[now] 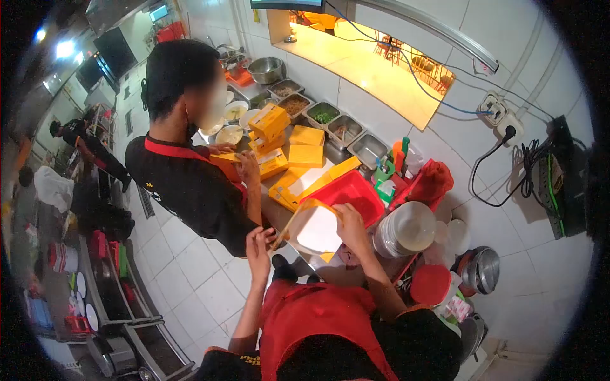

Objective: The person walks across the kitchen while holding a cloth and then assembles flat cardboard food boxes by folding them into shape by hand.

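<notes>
Between my hands is a partly folded yellow cardboard box (316,230) with its white inside facing up. My left hand (258,252) pinches the raised edge at its left side. On the opposite side, the fingers of my right hand (350,225) are closed on the far right edge. Just beyond the box lies a red tray (359,195) on the counter. A stack of white bowls (413,225) stands to the right of my right hand.
A co-worker (184,178) in black stands at my left, hands on a yellow box. Several yellow boxes (306,156) lie on the counter. Steel food pans (370,150) line the wall side. A red lidded container (431,284) and metal bowls (486,270) sit at right.
</notes>
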Demonstrator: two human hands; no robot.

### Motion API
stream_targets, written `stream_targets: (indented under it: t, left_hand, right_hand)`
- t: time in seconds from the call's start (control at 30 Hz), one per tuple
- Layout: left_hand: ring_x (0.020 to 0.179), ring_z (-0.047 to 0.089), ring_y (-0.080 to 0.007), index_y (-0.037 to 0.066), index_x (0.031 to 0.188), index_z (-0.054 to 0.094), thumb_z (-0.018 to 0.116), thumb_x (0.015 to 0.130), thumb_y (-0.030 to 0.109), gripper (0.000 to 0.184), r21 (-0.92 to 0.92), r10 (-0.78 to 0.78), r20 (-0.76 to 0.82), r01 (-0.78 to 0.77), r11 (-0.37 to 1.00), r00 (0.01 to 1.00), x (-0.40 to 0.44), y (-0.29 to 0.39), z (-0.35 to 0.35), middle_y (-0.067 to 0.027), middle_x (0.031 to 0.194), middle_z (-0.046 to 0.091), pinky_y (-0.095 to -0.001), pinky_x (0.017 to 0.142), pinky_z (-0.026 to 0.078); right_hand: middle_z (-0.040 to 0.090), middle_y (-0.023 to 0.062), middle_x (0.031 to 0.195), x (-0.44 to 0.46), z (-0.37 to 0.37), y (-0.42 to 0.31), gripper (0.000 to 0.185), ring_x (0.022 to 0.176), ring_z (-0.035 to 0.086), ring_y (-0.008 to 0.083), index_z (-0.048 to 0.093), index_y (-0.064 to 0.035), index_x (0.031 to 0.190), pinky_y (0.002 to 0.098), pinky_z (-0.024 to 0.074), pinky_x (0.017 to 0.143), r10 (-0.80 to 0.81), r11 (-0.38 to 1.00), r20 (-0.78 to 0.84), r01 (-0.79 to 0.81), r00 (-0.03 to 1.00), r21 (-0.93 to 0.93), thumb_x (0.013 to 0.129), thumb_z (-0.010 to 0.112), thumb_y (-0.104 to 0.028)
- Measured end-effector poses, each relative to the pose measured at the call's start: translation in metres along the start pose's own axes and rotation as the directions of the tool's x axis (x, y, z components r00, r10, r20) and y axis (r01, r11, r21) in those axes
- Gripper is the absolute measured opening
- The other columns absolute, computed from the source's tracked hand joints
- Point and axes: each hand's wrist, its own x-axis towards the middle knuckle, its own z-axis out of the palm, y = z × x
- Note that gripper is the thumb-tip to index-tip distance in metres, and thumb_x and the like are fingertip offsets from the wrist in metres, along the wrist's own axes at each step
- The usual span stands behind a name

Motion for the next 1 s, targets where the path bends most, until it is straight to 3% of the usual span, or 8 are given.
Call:
stream_targets:
  t: [0.07, 0.2, 0.57, 0.63, 0.67, 0.8, 0.83, 1.0]
  left_hand:
    - [0.105, 0.066, -0.0252, 0.004, 0.141, 0.038, 0.040, 0.107, 0.043, 0.051, -0.094, -0.159, -0.020, 0.156, 0.983, 0.987, -0.018, -0.014, 0.001, -0.0179, 0.129, 0.059, -0.0366, 0.086, 0.055]
    - [0.105, 0.059, -0.0198, 0.001, 0.148, 0.022, 0.070, 0.094, 0.016, 0.073, 0.242, -0.141, 0.107, 0.112, 0.964, 0.984, -0.036, -0.007, 0.034, -0.0167, 0.137, 0.048, -0.0324, 0.088, 0.054]
    - [0.112, 0.065, -0.0308, 0.002, 0.145, 0.035, 0.060, 0.085, -0.004, 0.065, 0.562, 0.052, 0.309, -0.226, 0.796, 0.950, -0.009, -0.009, 0.018, -0.0208, 0.123, 0.060, -0.0365, 0.095, 0.052]
    - [0.098, 0.071, -0.0239, 0.004, 0.144, 0.037, 0.056, 0.090, -0.005, 0.057, 0.159, -0.520, 0.275, 0.495, 0.854, 0.809, -0.016, 0.025, 0.028, -0.0162, 0.122, 0.062, -0.0312, 0.079, 0.058]
    - [0.088, 0.072, -0.0162, 0.003, 0.137, 0.046, 0.055, 0.094, -0.004, 0.044, 0.170, -0.516, 0.296, 0.488, 0.856, 0.803, -0.010, 0.003, 0.018, -0.0102, 0.114, 0.066, -0.0260, 0.069, 0.059]
    - [0.086, 0.067, -0.0107, -0.001, 0.116, 0.062, 0.064, 0.094, 0.005, 0.023, 0.196, -0.132, 0.318, 0.072, 0.978, 0.939, -0.006, -0.028, -0.007, -0.0039, 0.098, 0.069, -0.0273, 0.072, 0.056]
    - [0.086, 0.065, -0.0100, -0.001, 0.115, 0.063, 0.062, 0.096, 0.015, 0.025, -0.127, -0.362, 0.241, 0.399, 0.908, 0.901, -0.009, -0.026, -0.009, -0.0037, 0.100, 0.069, -0.0274, 0.073, 0.055]
    - [0.085, 0.065, -0.0098, -0.001, 0.112, 0.067, 0.066, 0.093, 0.009, 0.022, -0.027, -0.282, 0.353, 0.312, 0.950, 0.892, -0.013, -0.006, -0.008, -0.0025, 0.100, 0.070, -0.0257, 0.075, 0.054]
  right_hand:
    - [0.066, 0.0211, 0.103, -0.007, 0.007, -0.003, 0.026, 0.100, 0.064, 0.0391, 0.064, 0.0028, 0.112, 0.0430, 0.0506, 0.088, 0.042, 0.997, -0.073, -0.037, 0.996, 0.064, 0.087, 0.057, 0.001]
    - [0.067, 0.0210, 0.111, -0.027, 0.032, -0.013, 0.029, 0.105, 0.065, 0.0362, 0.060, 0.0011, 0.121, 0.0407, 0.0501, 0.092, 0.108, 0.983, -0.155, -0.082, 0.982, 0.164, 0.092, 0.057, -0.002]
    - [0.064, 0.0185, 0.113, -0.069, 0.039, 0.000, 0.041, 0.096, 0.068, 0.0270, 0.048, 0.0041, 0.133, 0.0380, 0.0558, 0.080, 0.275, 0.838, 0.151, -0.313, 0.950, 0.447, 0.094, 0.055, -0.005]
    - [0.068, 0.0196, 0.104, -0.071, 0.042, 0.012, 0.039, 0.095, 0.070, 0.0310, 0.049, 0.0024, 0.131, 0.0410, 0.0563, 0.078, 0.235, 0.898, 0.094, -0.253, 0.967, 0.360, 0.092, 0.053, 0.000]
    - [0.069, 0.0143, 0.104, -0.071, 0.041, 0.017, 0.039, 0.099, 0.069, 0.0234, 0.052, 0.0000, 0.130, 0.0366, 0.0554, 0.083, 0.406, 0.714, 0.347, -0.531, 0.845, 0.457, 0.092, 0.057, 0.000]
    - [0.069, 0.0085, 0.112, -0.086, 0.059, 0.027, 0.036, 0.102, 0.065, 0.0174, 0.059, 0.0025, 0.124, 0.0339, 0.0521, 0.091, 0.147, 0.559, 0.318, -0.344, 0.937, 0.755, 0.091, 0.069, -0.008]
    - [0.069, 0.0085, 0.112, -0.092, 0.067, 0.035, 0.036, 0.102, 0.065, 0.0174, 0.059, 0.0025, 0.124, 0.0339, 0.0521, 0.091, 0.149, 0.559, 0.314, -0.342, 0.938, 0.755, 0.091, 0.069, -0.008]
    - [0.068, 0.0097, 0.115, -0.081, 0.046, 0.002, 0.035, 0.103, 0.064, 0.0161, 0.062, 0.0005, 0.126, 0.0319, 0.0520, 0.093, 0.209, 0.509, 0.351, -0.408, 0.913, 0.758, 0.093, 0.064, -0.012]
